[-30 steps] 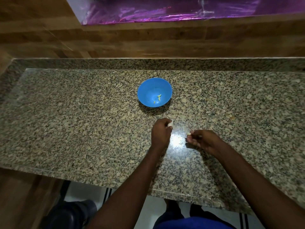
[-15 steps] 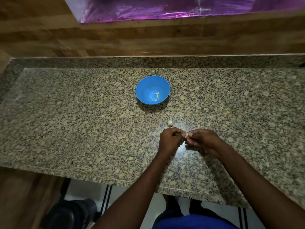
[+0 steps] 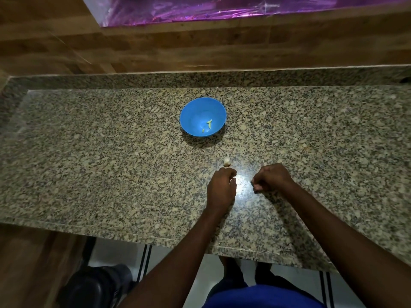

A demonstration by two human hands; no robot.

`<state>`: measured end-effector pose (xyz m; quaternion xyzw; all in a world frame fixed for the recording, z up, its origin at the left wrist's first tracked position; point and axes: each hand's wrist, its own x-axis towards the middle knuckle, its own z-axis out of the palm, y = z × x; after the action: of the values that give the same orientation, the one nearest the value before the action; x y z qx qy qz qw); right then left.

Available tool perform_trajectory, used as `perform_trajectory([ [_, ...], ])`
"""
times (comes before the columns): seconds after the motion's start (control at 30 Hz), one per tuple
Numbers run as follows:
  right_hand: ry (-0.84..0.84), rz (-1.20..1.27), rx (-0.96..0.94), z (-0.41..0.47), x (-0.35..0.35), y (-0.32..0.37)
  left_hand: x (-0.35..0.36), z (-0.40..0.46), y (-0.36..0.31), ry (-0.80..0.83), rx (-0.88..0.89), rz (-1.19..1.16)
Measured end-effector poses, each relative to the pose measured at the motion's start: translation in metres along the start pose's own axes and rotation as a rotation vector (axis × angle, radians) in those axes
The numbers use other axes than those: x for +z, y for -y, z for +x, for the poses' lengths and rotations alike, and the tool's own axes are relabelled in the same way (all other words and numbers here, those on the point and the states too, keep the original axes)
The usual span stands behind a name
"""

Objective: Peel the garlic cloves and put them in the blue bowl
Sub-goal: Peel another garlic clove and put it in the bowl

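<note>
Granite desk (image 3: 89, 163), speckled, with a wood-panel wall behind it and purple foil (image 3: 222, 7) along the top edge.

Blue bowl (image 3: 202, 116) sits upright at 12 o'clock from the hands, well apart from them. Inside it: a few small pale-green bits (image 3: 208, 123), probably peeled clove pieces, too small to be sure.

One unpeeled garlic clove (image 3: 226, 161) lies on the desk between the bowl and the left hand, just beyond the left knuckles at its 12 o'clock. Touching or just apart: cannot tell.

Left hand (image 3: 222, 187): knuckles up, fingers curled under, resting on the desk. Whether it holds a clove or peel inside the curl: cannot tell, fingertips are hidden.

Right hand (image 3: 270, 177): at 3 o'clock of the left hand, a gap with a glare spot between them. Fingers are curled, thumb and fingertips pressed together at the 9 o'clock end. Something small may be pinched there, but it is too dark to confirm.

Both forearms come in from 6 o'clock over the desk's near edge.
</note>
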<state>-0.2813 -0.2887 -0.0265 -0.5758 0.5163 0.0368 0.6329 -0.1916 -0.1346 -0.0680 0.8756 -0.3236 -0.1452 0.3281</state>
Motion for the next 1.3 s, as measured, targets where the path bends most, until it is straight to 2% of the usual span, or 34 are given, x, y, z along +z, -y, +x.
perform_trajectory([
  [0.23, -0.095, -0.172, 0.014, 0.004, 0.006, 0.004, 0.001, -0.003, 0.006, -0.012, 0.032, 0.017],
  [0.4, -0.147, -0.334, -0.054, 0.007, 0.013, 0.003, 0.001, -0.002, 0.006, -0.023, 0.042, 0.031],
  [0.53, -0.223, -0.556, -0.163, 0.01, 0.019, 0.007, 0.003, 0.0, 0.006, -0.009, 0.041, 0.047],
  [0.6, -0.196, -0.586, -0.162, 0.01, 0.02, 0.007, 0.003, 0.0, 0.006, 0.001, 0.025, 0.042],
  [0.67, -0.102, -0.462, -0.139, 0.009, 0.015, 0.005, -0.001, 0.001, 0.002, 0.044, -0.028, -0.08],
  [0.77, 0.098, 0.022, -0.047, -0.004, 0.002, -0.003, -0.006, 0.002, -0.009, 0.211, -0.171, -0.425],
  [0.8, 0.133, 0.099, -0.025, -0.008, -0.003, -0.007, -0.006, 0.002, -0.012, 0.247, -0.208, -0.504],
  [0.93, 0.176, 0.124, -0.045, -0.013, -0.012, -0.018, -0.004, 0.0, -0.02, 0.29, -0.312, -0.715],
  [1.0, 0.183, 0.051, -0.097, -0.017, -0.015, -0.018, -0.004, 0.001, -0.022, 0.296, -0.313, -0.744],
  [1.17, 0.341, -0.185, -0.206, -0.024, -0.023, -0.01, -0.008, 0.002, -0.035, 0.317, -0.304, -0.756],
  [1.23, 0.358, -0.136, -0.158, -0.019, -0.028, -0.01, -0.009, 0.004, -0.037, 0.327, -0.264, -0.741],
  [1.3, 0.414, 0.045, -0.022, -0.014, -0.031, -0.015, -0.01, 0.005, -0.039, 0.328, -0.211, -0.698],
])
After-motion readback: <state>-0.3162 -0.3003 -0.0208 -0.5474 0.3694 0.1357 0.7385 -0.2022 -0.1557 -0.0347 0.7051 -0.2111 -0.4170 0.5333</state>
